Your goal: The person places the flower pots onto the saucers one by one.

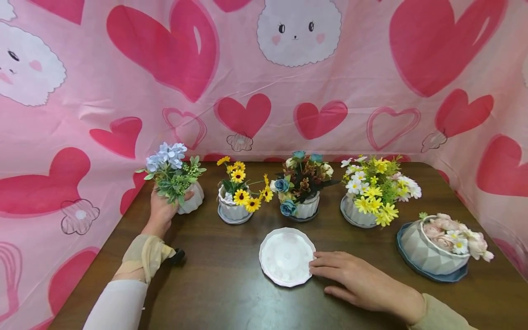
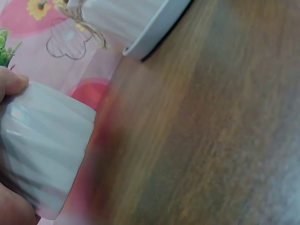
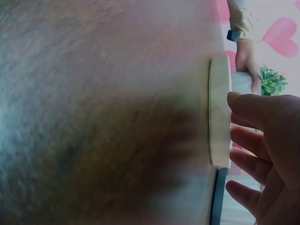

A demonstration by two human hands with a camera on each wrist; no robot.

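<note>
My left hand (image 1: 162,206) grips a white ribbed flowerpot (image 1: 192,198) of pale blue flowers (image 1: 167,156) and green leaves at the table's far left. In the left wrist view the pot (image 2: 44,145) is tilted, with fingertips at its upper part and more of the hand below it. A white saucer (image 1: 286,257) with a scalloped rim lies on the table in front of me. Beside its right edge is my right hand (image 1: 360,279), fingers extended, their tips at the rim. The right wrist view shows the saucer (image 3: 220,112) edge-on, with thumb and fingertips close along it.
Along the back stand potted yellow sunflowers (image 1: 241,197), blue roses (image 1: 284,185) and white-and-yellow daisies (image 1: 371,190) on saucers. At right, a faceted pot (image 1: 429,245) of pink flowers leans on a blue-grey saucer (image 1: 447,277). A pink heart-patterned cloth (image 1: 247,55) hangs behind the brown table (image 1: 222,293).
</note>
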